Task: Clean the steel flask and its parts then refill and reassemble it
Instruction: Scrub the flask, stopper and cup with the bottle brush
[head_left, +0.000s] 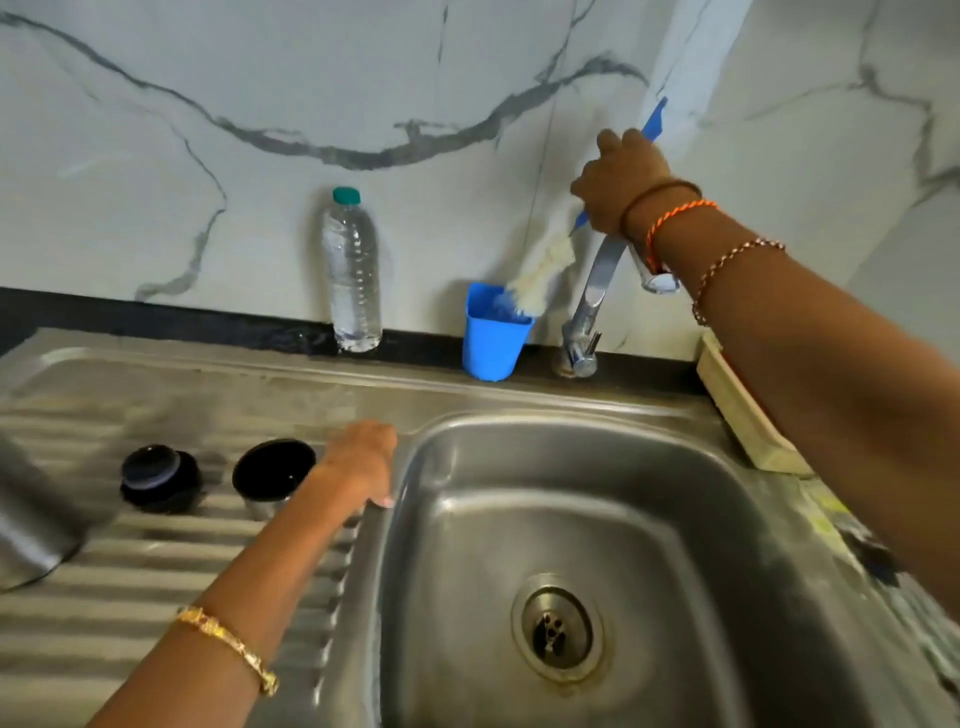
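At the far left edge, on the ribbed steel drainboard (156, 561), part of the steel flask body (31, 519) is seen, cropped by the frame so that its mouth and contents cannot be made out. Just to its right a black flask stopper (158, 475) is stood on the ribs, and beside that the flask's cup lid (272, 473) is set mouth-up, its dark interior showing nothing inside. The left hand (361, 460) is laid on the ridge between drainboard and basin, right beside the cup lid; its fingers are bent down over the edge and nothing is held in it. Against the marble wall a clear plastic water bottle (353, 275) with a green cap is stood upright, closed; how full it is cannot be told. Further right a blue plastic tumbler (493, 338) is placed on the dark ledge, and the white bristle end of a bottle brush (540, 270) is dipped into it at a tilt. The brush's blue handle is gripped in the closed fist of the right hand (621, 182), raised above the chrome tap (592, 306). The sink basin (675, 493) below holds only its drain strainer (558, 629).
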